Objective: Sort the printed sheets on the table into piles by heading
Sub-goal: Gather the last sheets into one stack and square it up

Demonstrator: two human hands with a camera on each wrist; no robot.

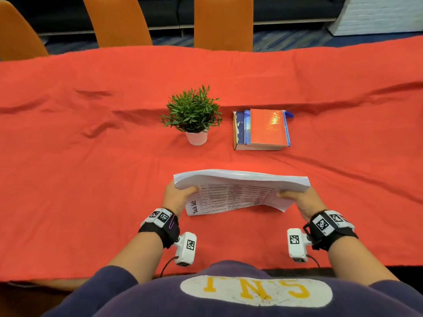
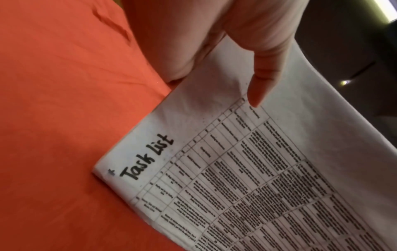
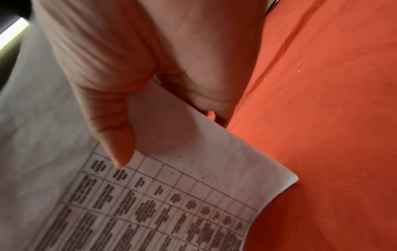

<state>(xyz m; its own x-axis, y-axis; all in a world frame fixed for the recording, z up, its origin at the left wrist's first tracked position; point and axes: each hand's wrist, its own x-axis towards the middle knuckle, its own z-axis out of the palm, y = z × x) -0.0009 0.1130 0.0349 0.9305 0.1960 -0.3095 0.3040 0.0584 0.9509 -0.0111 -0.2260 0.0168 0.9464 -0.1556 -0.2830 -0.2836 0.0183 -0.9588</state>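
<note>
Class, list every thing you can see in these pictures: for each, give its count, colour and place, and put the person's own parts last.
stack of printed sheets: one thick stack, white, held up on edge above the cloth, facing sheet headed "Task list"
potted plant: one, green in a white pot, mid-table
books: a pile of about three, red on top, blue below, right of the plant
tablecloth: one, red, covering the table
chairs: three, orange, at the far side
wrist cameras: two, white, one under each wrist
left hand: gripping the stack's left end
right hand: gripping the stack's right end
</note>
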